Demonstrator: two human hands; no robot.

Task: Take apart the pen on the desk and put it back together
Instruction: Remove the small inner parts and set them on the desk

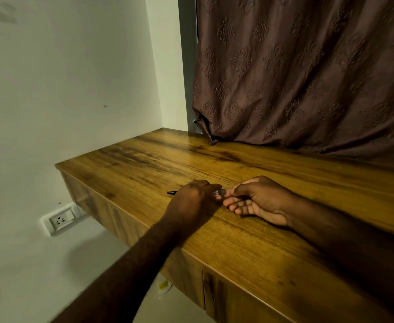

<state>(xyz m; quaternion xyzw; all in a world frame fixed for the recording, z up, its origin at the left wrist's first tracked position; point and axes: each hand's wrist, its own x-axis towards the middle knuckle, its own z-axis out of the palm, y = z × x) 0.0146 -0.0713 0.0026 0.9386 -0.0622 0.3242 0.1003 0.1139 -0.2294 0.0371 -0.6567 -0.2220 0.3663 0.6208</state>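
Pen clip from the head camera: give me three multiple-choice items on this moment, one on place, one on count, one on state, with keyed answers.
1. Where is the pen?
A. Over the wooden desk, between both hands
B. On the floor by the socket
C. Tucked behind the curtain

2. How many hands touch the pen?
A. None
B. One
C. Two

3. What is the left hand's state?
A. Flat and open on the desk
B. Closed around the pen's body
C. Out of view

Answers: 1 A, the pen is over the desk, its dark tip poking out left. 2 C, the left hand and right hand both meet it. 3 B, the left hand's fist wraps the barrel while the right fingers pinch the silver end.
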